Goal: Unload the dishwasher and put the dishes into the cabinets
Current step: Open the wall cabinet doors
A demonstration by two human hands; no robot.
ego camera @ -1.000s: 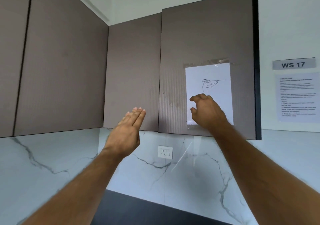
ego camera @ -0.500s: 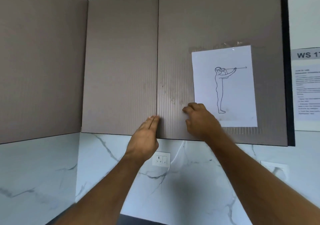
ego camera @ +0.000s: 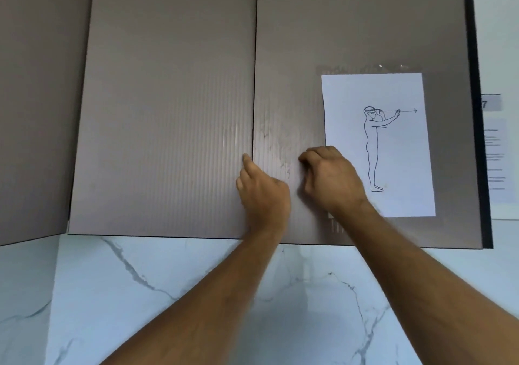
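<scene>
Both cabinet doors [ego camera: 168,125] are closed; no dishes in view. Left hand [ego camera: 264,193] fingertips sit at the centre seam, holding nothing. Right hand [ego camera: 331,179], right of seam, curled, empty. Risk: fingertips slipping off the handleless edge.

The left hand [ego camera: 264,193] is at the crack between two grey ribbed cabinet doors. The left door [ego camera: 168,111] is to its left. The right hand [ego camera: 331,179] is on the right door [ego camera: 289,55]. A white paper sheet with a line drawing [ego camera: 393,151] hangs just right of that hand. The white marble wall [ego camera: 168,294] is below both hands.
</scene>
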